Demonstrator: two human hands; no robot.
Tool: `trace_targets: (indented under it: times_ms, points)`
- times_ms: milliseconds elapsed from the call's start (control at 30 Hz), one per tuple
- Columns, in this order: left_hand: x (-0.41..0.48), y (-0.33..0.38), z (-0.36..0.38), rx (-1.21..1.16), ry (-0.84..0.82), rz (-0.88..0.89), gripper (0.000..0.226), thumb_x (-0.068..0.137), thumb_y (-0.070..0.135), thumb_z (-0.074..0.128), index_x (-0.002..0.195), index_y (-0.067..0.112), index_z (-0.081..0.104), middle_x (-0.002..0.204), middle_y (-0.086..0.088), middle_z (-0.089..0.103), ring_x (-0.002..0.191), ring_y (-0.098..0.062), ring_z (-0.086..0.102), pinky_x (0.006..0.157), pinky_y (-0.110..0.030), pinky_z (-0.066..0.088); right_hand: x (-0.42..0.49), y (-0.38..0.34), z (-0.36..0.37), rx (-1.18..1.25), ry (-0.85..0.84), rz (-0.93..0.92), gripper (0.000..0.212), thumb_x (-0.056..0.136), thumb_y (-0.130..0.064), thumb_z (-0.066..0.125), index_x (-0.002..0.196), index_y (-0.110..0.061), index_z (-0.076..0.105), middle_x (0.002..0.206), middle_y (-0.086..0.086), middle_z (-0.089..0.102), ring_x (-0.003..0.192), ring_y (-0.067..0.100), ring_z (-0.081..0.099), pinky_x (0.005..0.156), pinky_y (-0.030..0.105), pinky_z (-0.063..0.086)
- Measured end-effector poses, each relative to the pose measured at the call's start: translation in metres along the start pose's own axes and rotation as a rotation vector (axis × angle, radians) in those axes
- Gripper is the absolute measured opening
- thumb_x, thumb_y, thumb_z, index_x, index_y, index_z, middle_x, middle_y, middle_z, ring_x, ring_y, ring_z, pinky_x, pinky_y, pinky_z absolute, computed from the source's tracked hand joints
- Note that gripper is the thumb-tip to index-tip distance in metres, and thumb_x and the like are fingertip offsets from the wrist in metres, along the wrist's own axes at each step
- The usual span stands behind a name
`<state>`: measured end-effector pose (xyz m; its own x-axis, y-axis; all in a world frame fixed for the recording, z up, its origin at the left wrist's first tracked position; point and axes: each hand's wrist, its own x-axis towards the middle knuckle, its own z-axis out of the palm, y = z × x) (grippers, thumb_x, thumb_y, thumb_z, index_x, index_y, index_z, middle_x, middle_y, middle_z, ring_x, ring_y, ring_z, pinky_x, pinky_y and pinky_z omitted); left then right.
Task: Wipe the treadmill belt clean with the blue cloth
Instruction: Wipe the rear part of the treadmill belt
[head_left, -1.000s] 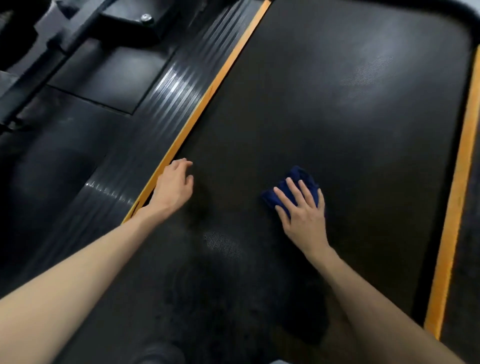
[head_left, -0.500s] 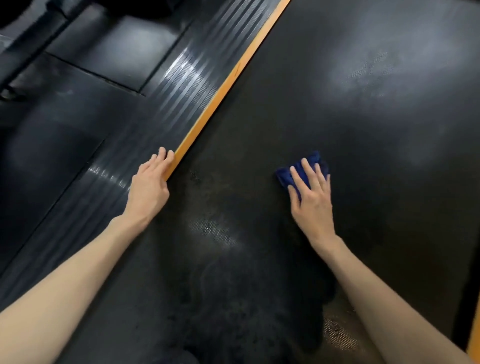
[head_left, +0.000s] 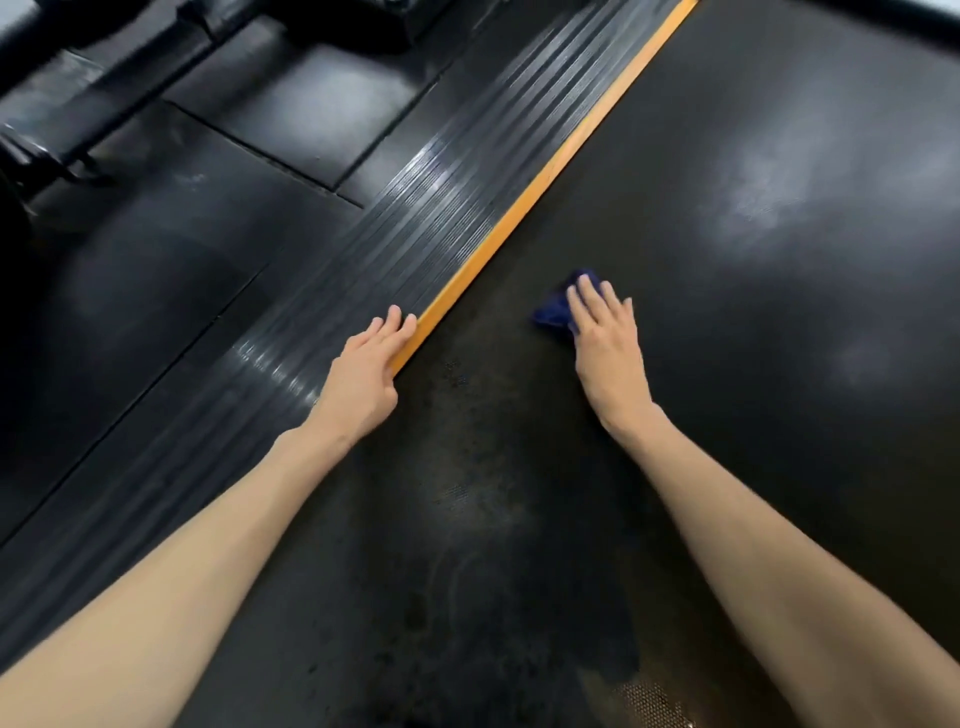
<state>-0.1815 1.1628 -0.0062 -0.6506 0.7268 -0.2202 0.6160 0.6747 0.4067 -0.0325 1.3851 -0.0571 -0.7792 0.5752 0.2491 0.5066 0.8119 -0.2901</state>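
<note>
The black treadmill belt (head_left: 753, 322) fills the right and centre of the head view. A small folded blue cloth (head_left: 555, 309) lies on the belt near its left edge. My right hand (head_left: 607, 338) presses flat on the cloth with straight fingers, covering most of it. My left hand (head_left: 366, 374) rests flat with straight fingers on the ribbed side rail, its fingertips at the orange edge strip (head_left: 524, 208). Dull smudges mark the belt between my forearms.
A ribbed black side rail (head_left: 395, 249) runs beside the orange strip. Left of it lies dark rubber floor matting (head_left: 156, 270) with seams. Black equipment frame parts (head_left: 62, 119) stand at the upper left.
My right hand has slid the blue cloth leftward across the belt toward the orange strip. My left hand has shifted from the belt edge onto the side rail and flattened.
</note>
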Motion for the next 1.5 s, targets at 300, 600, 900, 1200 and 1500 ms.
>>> trace_targets:
  times_ms: [300,600,900,1200,1500]
  points:
    - [-0.004,0.001,-0.015,-0.118,-0.023,0.007,0.073,0.085,-0.015,0.04,0.147,0.023,0.028,0.155,0.006,0.018,0.144,-0.014,0.014,0.111,-0.02,0.009,-0.088,-0.103,0.02,0.207,-0.279,-0.721,0.042,0.088,-0.015,0.038,0.123,-0.008,0.061,0.132,0.007,0.057,0.123,0.024,0.053,0.11,0.043,0.031]
    - [-0.007,0.012,-0.015,-0.074,-0.045,-0.039,0.076,0.087,-0.015,0.039,0.149,0.023,0.019,0.157,0.008,0.008,0.145,-0.016,0.007,0.114,-0.038,0.017,0.01,-0.052,0.014,0.145,-0.021,-0.02,0.033,0.089,-0.012,0.045,0.112,0.001,0.065,0.12,0.022,0.061,0.112,0.039,0.058,0.102,0.041,0.028]
    - [-0.006,0.005,-0.016,-0.105,0.012,-0.001,0.068,0.087,-0.009,0.041,0.145,0.024,0.032,0.153,0.008,0.025,0.141,-0.014,0.02,0.111,-0.024,0.016,-0.011,-0.075,0.015,0.233,-0.236,-0.796,0.036,0.099,-0.018,0.037,0.105,0.0,0.069,0.113,0.016,0.066,0.101,0.031,0.062,0.09,0.039,0.042]
    - [-0.005,0.011,-0.015,-0.022,-0.035,-0.021,0.079,0.082,-0.012,0.049,0.148,0.023,0.022,0.157,0.005,0.014,0.144,-0.02,0.015,0.113,-0.041,0.029,0.046,-0.061,0.011,0.164,-0.009,-0.148,0.034,0.082,-0.011,0.042,0.1,-0.004,0.069,0.111,0.014,0.066,0.093,0.035,0.06,0.087,0.035,0.04]
    - [-0.005,0.008,-0.016,-0.081,-0.043,-0.05,0.08,0.083,-0.015,0.043,0.148,0.027,0.023,0.156,0.011,0.014,0.144,-0.014,0.013,0.114,-0.042,0.024,0.003,-0.038,0.003,0.047,-0.171,-0.638,0.037,0.086,-0.018,0.042,0.11,-0.007,0.068,0.114,0.008,0.066,0.094,0.025,0.048,0.076,0.032,0.033]
